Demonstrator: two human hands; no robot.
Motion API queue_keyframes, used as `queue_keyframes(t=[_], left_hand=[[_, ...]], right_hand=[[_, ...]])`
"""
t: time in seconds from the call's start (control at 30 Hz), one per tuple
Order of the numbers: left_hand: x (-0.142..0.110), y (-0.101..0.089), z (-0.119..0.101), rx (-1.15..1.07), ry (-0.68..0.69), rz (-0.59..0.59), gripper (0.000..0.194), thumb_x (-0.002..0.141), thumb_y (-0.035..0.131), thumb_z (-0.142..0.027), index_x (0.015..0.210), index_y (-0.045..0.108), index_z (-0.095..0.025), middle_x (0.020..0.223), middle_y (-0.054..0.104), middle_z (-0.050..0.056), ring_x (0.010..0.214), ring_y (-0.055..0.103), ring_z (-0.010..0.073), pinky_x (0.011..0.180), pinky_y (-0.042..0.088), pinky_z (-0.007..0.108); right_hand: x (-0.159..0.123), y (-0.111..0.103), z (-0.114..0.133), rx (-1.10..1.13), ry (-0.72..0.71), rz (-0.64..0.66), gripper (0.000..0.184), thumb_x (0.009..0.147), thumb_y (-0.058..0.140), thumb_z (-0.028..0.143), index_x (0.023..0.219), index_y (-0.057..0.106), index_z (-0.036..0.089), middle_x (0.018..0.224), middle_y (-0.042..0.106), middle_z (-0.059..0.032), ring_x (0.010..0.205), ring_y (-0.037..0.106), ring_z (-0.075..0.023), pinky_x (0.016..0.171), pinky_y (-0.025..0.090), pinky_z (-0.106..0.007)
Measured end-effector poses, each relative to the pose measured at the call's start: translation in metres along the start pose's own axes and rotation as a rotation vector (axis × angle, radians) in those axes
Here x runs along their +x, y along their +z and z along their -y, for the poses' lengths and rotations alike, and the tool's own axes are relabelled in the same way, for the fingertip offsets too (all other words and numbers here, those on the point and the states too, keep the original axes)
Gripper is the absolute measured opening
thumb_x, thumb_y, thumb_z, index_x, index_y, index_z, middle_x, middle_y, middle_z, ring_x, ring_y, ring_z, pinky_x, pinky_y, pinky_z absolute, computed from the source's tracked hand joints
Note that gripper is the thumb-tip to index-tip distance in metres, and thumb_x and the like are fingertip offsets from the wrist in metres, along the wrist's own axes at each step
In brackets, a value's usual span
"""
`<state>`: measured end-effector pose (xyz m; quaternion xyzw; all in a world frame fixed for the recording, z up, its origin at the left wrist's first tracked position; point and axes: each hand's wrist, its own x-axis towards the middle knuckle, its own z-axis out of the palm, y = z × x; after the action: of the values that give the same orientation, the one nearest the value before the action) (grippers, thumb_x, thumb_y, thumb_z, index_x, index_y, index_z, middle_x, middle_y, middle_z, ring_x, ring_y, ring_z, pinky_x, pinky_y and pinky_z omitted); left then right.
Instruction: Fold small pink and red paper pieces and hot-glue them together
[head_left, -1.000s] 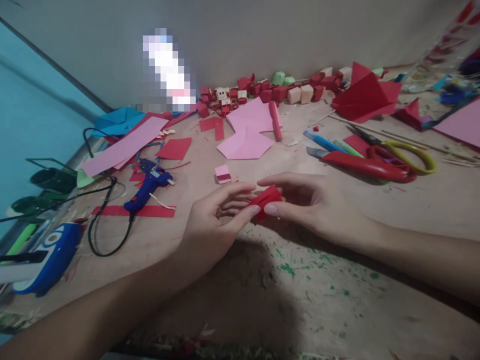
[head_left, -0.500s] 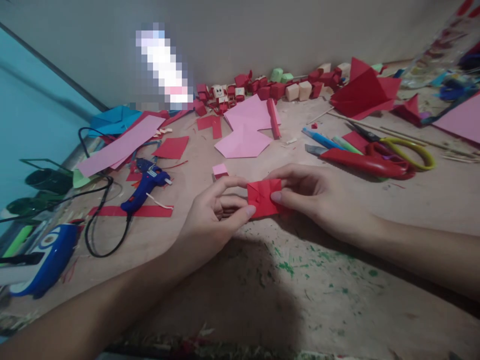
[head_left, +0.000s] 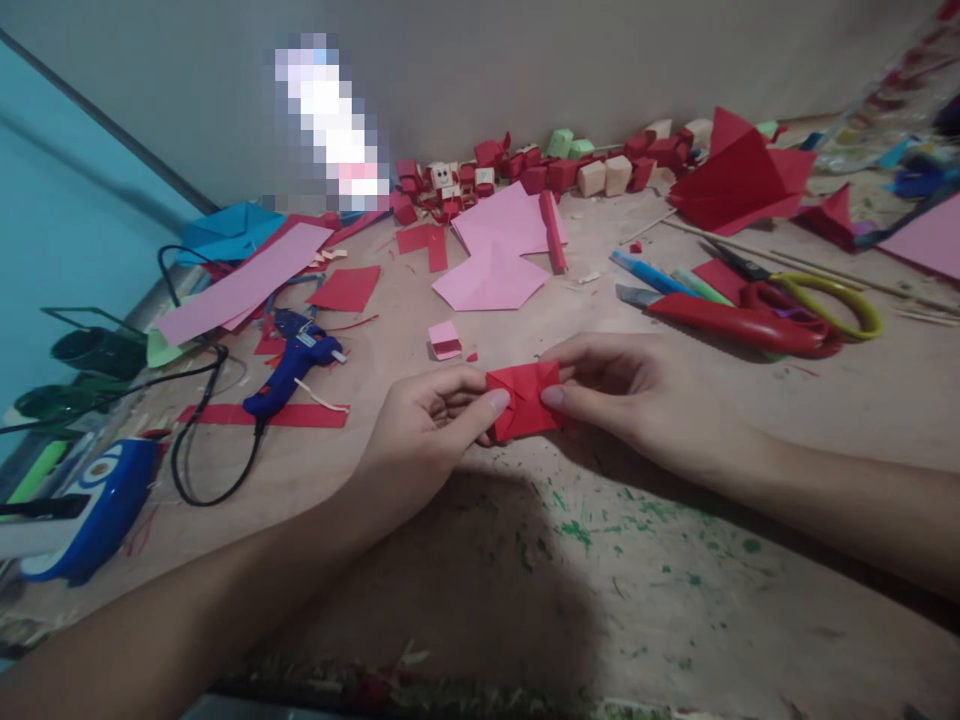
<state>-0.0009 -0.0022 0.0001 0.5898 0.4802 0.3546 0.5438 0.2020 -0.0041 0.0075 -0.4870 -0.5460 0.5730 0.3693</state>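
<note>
A small folded piece of red paper (head_left: 527,402), with creases across its face, is pinched between both my hands just above the table. My left hand (head_left: 442,420) grips its left side, thumb on top and fingers behind. On its right side my right hand (head_left: 611,395) holds on in the same way, with the thumb pressed near the edge. Just beyond my left fingers lies a small pink paper box (head_left: 444,340). Farther back are pink paper pieces (head_left: 491,283) and a rolled red strip (head_left: 553,233).
A blue glue gun (head_left: 289,368) with a black cord lies at left, near a blue-and-white tape dispenser (head_left: 101,510). Right of my hands are a red-handled cutter (head_left: 742,318) and yellow-handled scissors (head_left: 832,300). Several small paper cubes (head_left: 555,175) line the wall.
My left fingers have shifted slightly on the red paper, the thumb now higher on its left side. The view has moved a little, and the pink box shows more fully.
</note>
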Motion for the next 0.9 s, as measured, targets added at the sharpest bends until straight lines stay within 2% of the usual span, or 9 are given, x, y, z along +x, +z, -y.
queue_keyframes(t=[0.23, 0.43, 0.63, 0.8, 0.9], left_hand=[[-0.0023, -0.0016, -0.0002, 0.015, -0.002, -0.003, 0.012, 0.089, 0.069, -0.022, 0.080, 0.070, -0.014, 0.070, 0.066, -0.002, 0.061, 0.061, 0.0060, 0.057, 0.047, 0.013], [-0.0004, -0.0001, 0.0013, 0.045, 0.010, 0.006, 0.014, 0.089, 0.070, -0.026, 0.081, 0.072, -0.014, 0.074, 0.068, -0.001, 0.065, 0.061, 0.0075, 0.059, 0.048, 0.015], [-0.0013, -0.0011, 0.0018, 0.024, 0.013, 0.003, 0.011, 0.089, 0.070, -0.024, 0.085, 0.073, -0.014, 0.069, 0.069, -0.001, 0.062, 0.063, 0.0082, 0.059, 0.051, 0.016], [-0.0019, 0.0003, 0.0015, 0.029, 0.017, 0.038, 0.013, 0.090, 0.069, -0.022, 0.081, 0.072, -0.014, 0.071, 0.069, 0.000, 0.063, 0.064, 0.0083, 0.059, 0.052, 0.016], [-0.0035, 0.0008, 0.0028, -0.034, 0.027, 0.071, 0.006, 0.089, 0.071, -0.022, 0.088, 0.070, -0.016, 0.075, 0.069, 0.000, 0.064, 0.066, 0.0089, 0.060, 0.053, 0.017]], right_hand=[[0.0025, -0.0005, -0.0014, -0.012, -0.050, 0.004, 0.007, 0.080, 0.072, 0.015, 0.087, 0.072, 0.015, 0.069, 0.069, 0.0020, 0.055, 0.058, -0.0085, 0.048, 0.043, -0.021], [-0.0003, 0.0008, -0.0025, 0.003, -0.038, 0.017, 0.007, 0.085, 0.069, 0.017, 0.090, 0.073, 0.017, 0.065, 0.067, 0.0032, 0.052, 0.056, -0.0088, 0.052, 0.046, -0.023], [-0.0008, 0.0013, 0.0016, -0.055, -0.088, 0.088, 0.012, 0.084, 0.075, 0.028, 0.091, 0.075, 0.017, 0.082, 0.074, -0.0008, 0.070, 0.065, -0.0128, 0.062, 0.051, -0.024], [-0.0019, 0.0023, -0.0007, -0.149, -0.103, 0.088, 0.014, 0.089, 0.070, 0.030, 0.089, 0.075, 0.017, 0.075, 0.070, -0.0005, 0.063, 0.060, -0.0112, 0.055, 0.045, -0.023], [-0.0022, 0.0020, -0.0042, -0.038, -0.026, 0.092, 0.019, 0.093, 0.064, 0.034, 0.086, 0.071, 0.018, 0.065, 0.064, 0.0020, 0.051, 0.053, -0.0094, 0.045, 0.039, -0.022]])
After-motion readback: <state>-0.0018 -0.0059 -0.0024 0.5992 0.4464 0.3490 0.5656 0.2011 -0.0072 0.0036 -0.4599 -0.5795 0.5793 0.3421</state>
